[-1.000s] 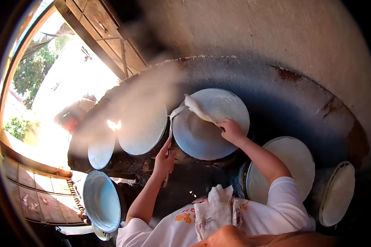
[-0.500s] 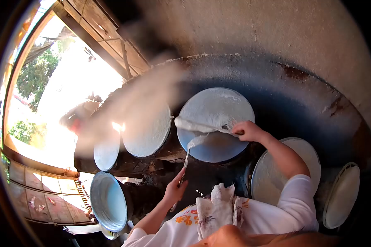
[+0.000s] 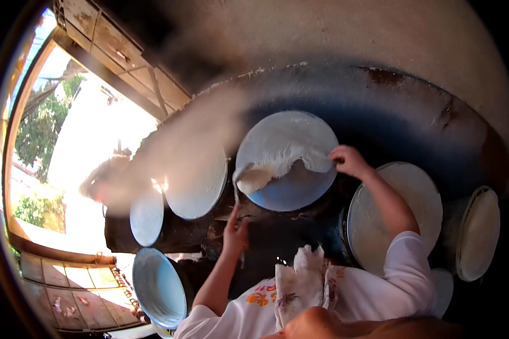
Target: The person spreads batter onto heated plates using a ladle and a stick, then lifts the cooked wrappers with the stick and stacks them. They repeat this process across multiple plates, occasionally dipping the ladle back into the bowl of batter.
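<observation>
White sheet [image 3: 281,162] crosses round surface [image 3: 291,196] near brown wall [image 3: 350,34], hands [image 3: 350,163] pinching sheet and tool [image 3: 236,194]

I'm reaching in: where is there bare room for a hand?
The dark gap between left hand, white shirt, central disc and larger right disc looks open; depth unclear. Crowded: that central disc, with white sheet, tool and right hand.

The sheet [image 3: 283,162] lies over the middle disc [image 3: 294,193] (2 discs [image 3: 199,192] sit left).
</observation>
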